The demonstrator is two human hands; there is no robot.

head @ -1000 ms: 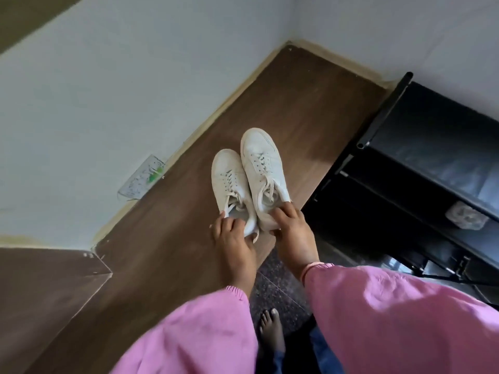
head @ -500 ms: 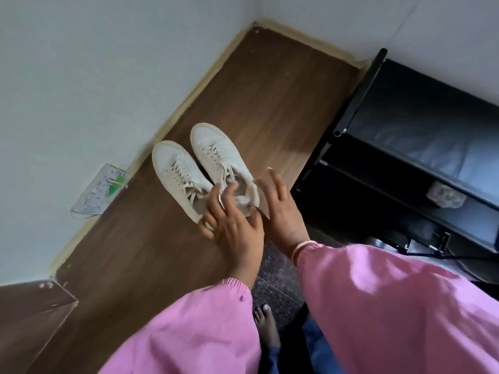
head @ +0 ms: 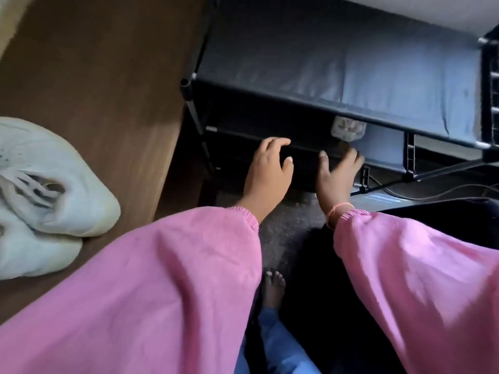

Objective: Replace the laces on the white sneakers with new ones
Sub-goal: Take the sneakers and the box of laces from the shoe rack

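Note:
The pair of white sneakers (head: pixel 46 195) lies at the far left on the brown wooden table (head: pixel 113 85), laces still threaded, heels toward me. My left hand (head: pixel 267 171) is off to the right of them, fingers spread and holding nothing, in front of the black shelf rack (head: pixel 337 85). Beside it, my right hand (head: pixel 337 174) is also spread and holding nothing, near the rack's lower shelf. A small whitish packet (head: pixel 348 128) lies on that lower shelf just above my right hand. Whether it holds laces I cannot tell.
The rack has dark fabric shelves and thin black poles (head: pixel 194 109) close to the table's edge. Cables (head: pixel 432 190) trail over the dark speckled floor (head: pixel 291 225) at right. A bare foot (head: pixel 272 287) stands on the floor between my pink sleeves.
Both hands let go of the sneakers and moved right toward the rack's lower shelf. The view swung right, leaving the sneakers on the table at the left edge.

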